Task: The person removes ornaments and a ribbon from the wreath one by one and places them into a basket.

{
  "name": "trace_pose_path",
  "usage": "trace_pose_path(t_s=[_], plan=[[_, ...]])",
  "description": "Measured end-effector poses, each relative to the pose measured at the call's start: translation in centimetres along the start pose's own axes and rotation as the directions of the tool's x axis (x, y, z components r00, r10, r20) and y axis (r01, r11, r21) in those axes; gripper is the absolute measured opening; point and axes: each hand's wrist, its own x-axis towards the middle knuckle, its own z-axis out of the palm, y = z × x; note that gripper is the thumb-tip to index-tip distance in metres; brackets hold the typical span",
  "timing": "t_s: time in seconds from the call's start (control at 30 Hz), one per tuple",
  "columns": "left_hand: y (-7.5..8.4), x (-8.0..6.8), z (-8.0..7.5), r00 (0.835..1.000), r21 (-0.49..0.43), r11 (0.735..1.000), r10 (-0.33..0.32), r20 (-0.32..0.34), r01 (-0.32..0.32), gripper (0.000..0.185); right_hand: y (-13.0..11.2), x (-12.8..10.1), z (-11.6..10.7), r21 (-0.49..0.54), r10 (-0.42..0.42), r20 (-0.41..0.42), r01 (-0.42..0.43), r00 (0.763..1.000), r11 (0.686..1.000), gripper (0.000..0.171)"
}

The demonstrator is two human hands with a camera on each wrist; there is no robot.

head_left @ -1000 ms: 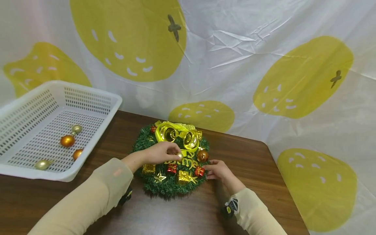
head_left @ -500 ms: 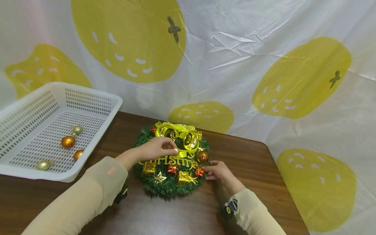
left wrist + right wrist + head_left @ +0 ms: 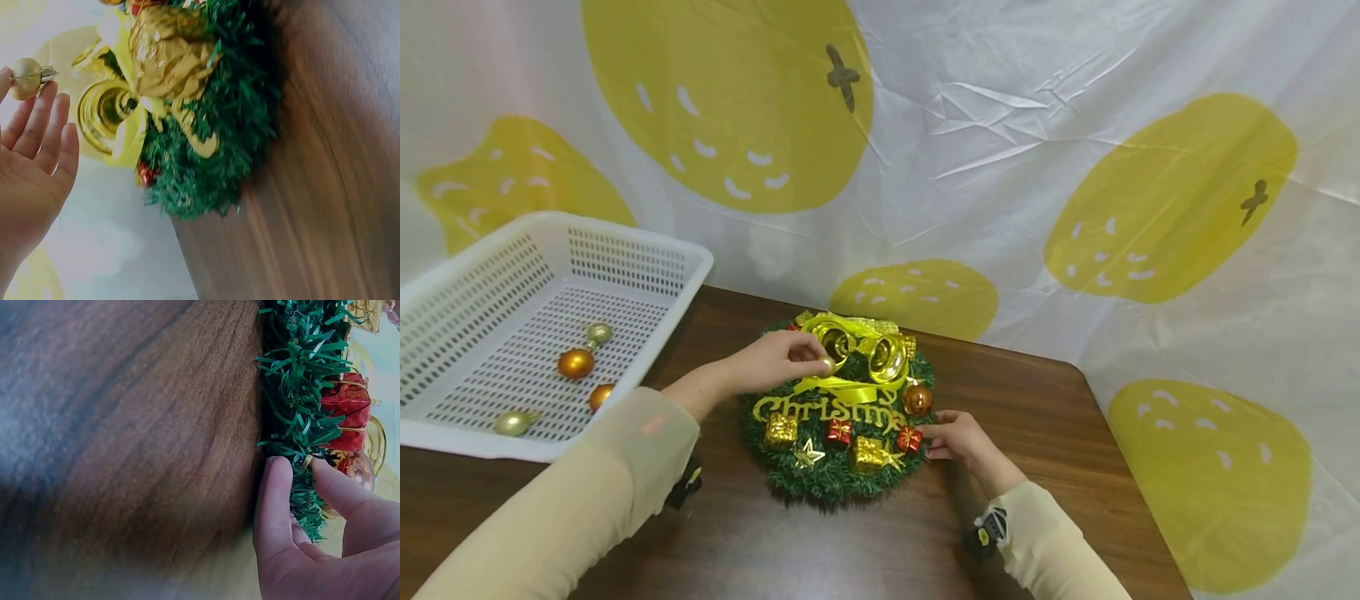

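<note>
A green tinsel wreath lies on the brown table, dressed with a gold bow and bells, gold "Christmas" lettering, small gift boxes, stars and an orange ball. My left hand hovers over the wreath's upper left and pinches a small pale-gold ball; the left wrist view shows this ball at my fingertips, clear of the wreath. My right hand pinches the wreath's right edge between thumb and a finger.
A white perforated basket sits at the table's left, holding several gold and orange balls. A white cloth with yellow fruit prints hangs behind. The table's rounded right corner is near the right hand.
My left hand has lifted the small gold ball up and back-left off the wreath's middle, uncovering the "Christmas" lettering. The right hand has stayed on the wreath's edge.
</note>
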Motion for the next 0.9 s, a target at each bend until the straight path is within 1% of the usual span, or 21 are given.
trace_pose_path(t_s=[0.2,0.53,0.73,0.9], plan=[[-0.6,-0.5,-1.7,0.999,0.025,1.000,-0.001,-0.049,0.002,0.032,0.0,0.1,0.0,0.001,-0.003,-0.004,0.003,1.000,1.000,0.060],[-0.8,-2.1,-5.2,0.990,0.085,0.996,-0.019,-0.141,0.031,0.032,0.0,0.1,0.0,0.016,-0.007,0.006,0.007,1.000,1.000,0.059],[-0.8,-3.1,-6.9,0.986,0.062,0.997,-0.044,-0.162,0.055,0.035,0.0,0.1,0.0,0.009,-0.008,0.010,0.008,1.000,1.000,0.060],[-1.0,-3.8,-8.1,0.981,0.074,0.994,-0.064,-0.185,0.079,0.038,0.0,0.2,0.0,0.010,-0.008,0.010,0.008,1.000,1.000,0.060]])
